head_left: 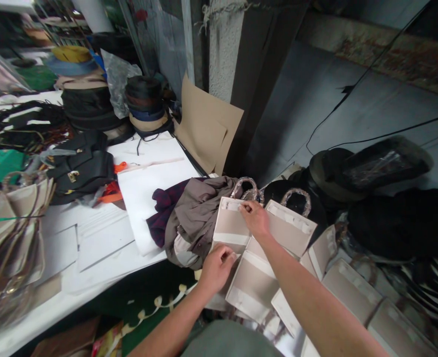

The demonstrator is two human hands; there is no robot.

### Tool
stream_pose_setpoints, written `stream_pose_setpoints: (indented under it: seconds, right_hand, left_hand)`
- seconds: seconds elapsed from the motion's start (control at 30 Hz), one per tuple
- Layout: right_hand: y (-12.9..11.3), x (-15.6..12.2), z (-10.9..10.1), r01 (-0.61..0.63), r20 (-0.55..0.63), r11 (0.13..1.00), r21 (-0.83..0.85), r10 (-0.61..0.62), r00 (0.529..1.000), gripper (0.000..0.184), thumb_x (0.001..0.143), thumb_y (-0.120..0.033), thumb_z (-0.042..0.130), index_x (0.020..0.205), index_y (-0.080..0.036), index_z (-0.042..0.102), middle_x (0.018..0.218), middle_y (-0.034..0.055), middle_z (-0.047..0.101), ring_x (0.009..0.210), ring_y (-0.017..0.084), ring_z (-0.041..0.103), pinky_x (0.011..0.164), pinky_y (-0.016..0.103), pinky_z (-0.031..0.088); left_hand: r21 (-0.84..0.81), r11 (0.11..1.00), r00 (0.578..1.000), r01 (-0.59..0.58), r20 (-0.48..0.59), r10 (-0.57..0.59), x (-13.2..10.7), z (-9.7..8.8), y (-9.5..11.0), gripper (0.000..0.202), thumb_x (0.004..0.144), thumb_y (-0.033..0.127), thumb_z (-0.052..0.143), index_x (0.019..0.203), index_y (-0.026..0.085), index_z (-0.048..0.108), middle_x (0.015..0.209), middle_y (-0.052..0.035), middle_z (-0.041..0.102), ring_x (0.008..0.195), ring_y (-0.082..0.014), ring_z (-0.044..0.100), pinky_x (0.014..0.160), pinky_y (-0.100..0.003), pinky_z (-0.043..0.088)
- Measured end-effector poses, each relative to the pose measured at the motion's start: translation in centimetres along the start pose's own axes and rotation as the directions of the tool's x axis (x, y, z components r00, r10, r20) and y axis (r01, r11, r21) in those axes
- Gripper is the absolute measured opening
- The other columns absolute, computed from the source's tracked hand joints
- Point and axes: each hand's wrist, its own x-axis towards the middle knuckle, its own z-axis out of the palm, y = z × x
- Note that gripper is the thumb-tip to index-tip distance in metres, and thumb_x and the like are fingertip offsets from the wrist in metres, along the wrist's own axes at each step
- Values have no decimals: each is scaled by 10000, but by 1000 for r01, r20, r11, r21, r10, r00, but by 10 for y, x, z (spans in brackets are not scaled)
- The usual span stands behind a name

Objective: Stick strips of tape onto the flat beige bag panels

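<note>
Two bare hands working over a pile of flat tan-and-white bag panels [252, 282]! The left hand [217, 270] has its fingers [228, 255] pinched on the lower edge of one propped panel [230, 223], while the right hand [255, 218] clasps that panel's top corner, fingers [246, 208] curled over, though that grip is hard to judge from here. Just beside sits a crumpled grey-brown jacket [200, 218], with a black leather handbag [81, 168] further left on the white desk [103, 253].
</note>
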Motion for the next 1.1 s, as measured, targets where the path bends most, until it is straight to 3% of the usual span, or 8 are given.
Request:
stream_pose_setpoints:
  seconds: [0.17,0.23,0.4,0.5,0.6,0.93,1.03,1.1]
  right_hand:
    - [-6,8,-10,-117,-148,970,215,151,977,498,806,-387,662,1271,-209,661,733,-21,675,648,182,603,672,308,487]
    - [-12,10,-15,-167,-138,908,385,236,962,410,790,-428,686,1119,-184,703,722,-1,683,611,175,617,610,297,497]
    - [-13,9,-9,-348,201,588,731,302,932,370,660,-497,814,795,-173,699,726,59,725,673,214,711,596,295,557]
    - [-7,8,-3,-298,112,523,799,357,927,390,670,-520,787,858,-192,693,848,69,754,824,224,738,700,305,582]
    - [-4,3,-2,-224,21,507,833,376,926,396,731,-550,727,924,-209,667,908,63,754,895,216,733,781,323,586]
    - [-15,-32,-11,-190,-24,565,803,350,937,390,724,-515,728,952,-201,681,1004,72,740,947,225,706,887,366,564]
    - [-28,-64,-28,-225,130,650,726,192,973,392,808,-542,691,986,-193,705,910,66,738,822,217,700,782,349,569]
    - [-36,-89,-41,-212,305,772,600,25,952,360,845,-522,682,982,-193,733,844,50,734,762,206,684,732,327,550]
  left_hand:
    - [-23,1000,1000,-10,-23,9,0,-1,-4,145,910,274,569,792,208,621,877,-29,657,841,-191,617,763,-294,442]
    - [-39,999,999,-13,-31,12,0,-1,-4,138,903,276,572,794,207,621,891,-34,659,854,-195,620,777,-296,448]
    - [-59,997,999,50,-17,-51,-5,-3,-3,167,909,315,563,797,208,625,791,-14,652,763,-188,609,727,-289,438]
    - [-75,994,996,81,-15,-82,-11,-6,-1,194,928,348,546,836,207,642,772,-11,667,728,-187,611,703,-289,439]
    - [-61,996,997,65,-33,-67,-18,-10,1,206,932,360,542,863,205,657,825,-30,703,785,-205,641,732,-299,459]
    - [-81,995,997,59,-35,-62,-34,-14,9,198,883,316,585,979,201,714,912,-44,757,838,-214,684,797,-319,507]
    - [-90,993,995,74,-61,-80,-37,-20,19,314,846,312,624,1117,189,727,881,-36,745,783,-206,672,770,-321,504]
    - [-73,994,993,83,-80,-89,-37,-23,26,370,832,331,649,1161,183,732,813,-18,714,725,-196,645,722,-313,487]
